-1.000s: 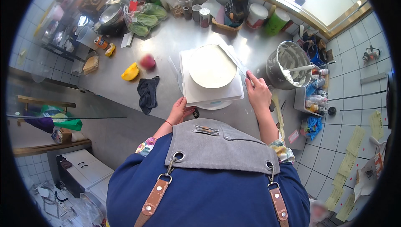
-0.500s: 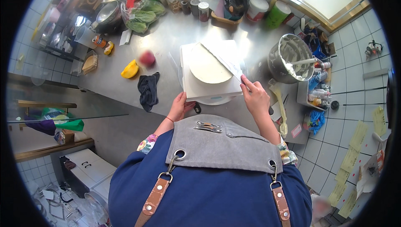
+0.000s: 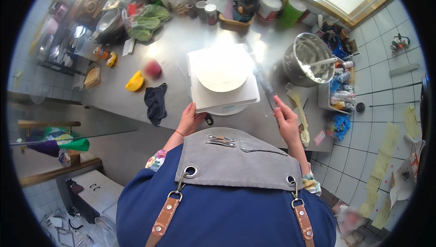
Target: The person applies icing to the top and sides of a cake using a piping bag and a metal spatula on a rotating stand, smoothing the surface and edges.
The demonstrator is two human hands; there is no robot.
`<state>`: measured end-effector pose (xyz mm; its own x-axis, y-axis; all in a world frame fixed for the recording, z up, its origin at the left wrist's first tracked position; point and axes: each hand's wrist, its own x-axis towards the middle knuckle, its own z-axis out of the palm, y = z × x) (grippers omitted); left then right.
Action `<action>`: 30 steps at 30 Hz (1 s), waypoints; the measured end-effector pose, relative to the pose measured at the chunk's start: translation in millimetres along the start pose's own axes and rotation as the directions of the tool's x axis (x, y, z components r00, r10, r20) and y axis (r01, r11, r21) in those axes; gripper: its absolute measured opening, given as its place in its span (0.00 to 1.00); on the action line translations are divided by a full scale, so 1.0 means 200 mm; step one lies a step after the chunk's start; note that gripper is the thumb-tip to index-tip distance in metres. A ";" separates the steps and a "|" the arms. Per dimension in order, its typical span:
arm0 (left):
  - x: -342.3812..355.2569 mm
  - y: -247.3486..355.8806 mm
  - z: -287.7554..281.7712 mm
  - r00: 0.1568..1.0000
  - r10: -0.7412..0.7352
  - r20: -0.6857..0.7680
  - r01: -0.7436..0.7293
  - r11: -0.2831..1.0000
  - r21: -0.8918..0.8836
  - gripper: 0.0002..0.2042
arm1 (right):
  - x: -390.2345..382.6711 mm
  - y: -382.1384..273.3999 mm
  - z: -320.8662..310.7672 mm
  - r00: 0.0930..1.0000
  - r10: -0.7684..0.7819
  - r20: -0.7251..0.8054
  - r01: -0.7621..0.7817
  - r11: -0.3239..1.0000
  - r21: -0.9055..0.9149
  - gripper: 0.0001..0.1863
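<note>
A round white-frosted cake [image 3: 221, 75] sits on a square white cake board [image 3: 226, 101], its top washed out by glare. Under the board shows the edge of a pale turntable [image 3: 229, 111]. My left hand [image 3: 187, 119] is closed on the board's near left corner. Off to the right of the board, my right hand [image 3: 286, 119] grips a long, thin palette knife [image 3: 265, 79]. Its blade slants away past the board's right edge, apart from the cake, and blurs into the reflections on the steel table.
A steel mixing bowl [image 3: 291, 67] with white cream and a spatula stands right. A cream-smeared spatula [image 3: 304, 128] lies nearer me. Left are a dark cloth [image 3: 156, 104], a yellow pepper-like thing [image 3: 135, 81] and a red round thing [image 3: 152, 68]. Bagged greens [image 3: 147, 21] and tubs line the back.
My right hand has drawn the palette knife off the cake's top, out to the right and slightly down. My left hand stays at the board's corner. The whole view has shifted slightly.
</note>
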<state>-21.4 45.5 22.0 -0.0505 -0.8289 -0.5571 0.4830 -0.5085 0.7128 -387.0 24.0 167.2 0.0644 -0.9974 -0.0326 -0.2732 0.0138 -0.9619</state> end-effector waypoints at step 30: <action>0.18 0.29 -0.19 0.981 -0.022 0.194 -0.007 0.989 0.145 0.21 | -0.66 -0.14 0.48 0.908 -0.153 -0.391 -0.132 0.781 -0.611 0.30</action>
<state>38.8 -5.1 27.4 -0.2299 -0.8470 -0.4794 0.3513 -0.5316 0.7707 -296.5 162.8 172.3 -0.2750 -0.9350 0.2239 -0.8082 0.0987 -0.5806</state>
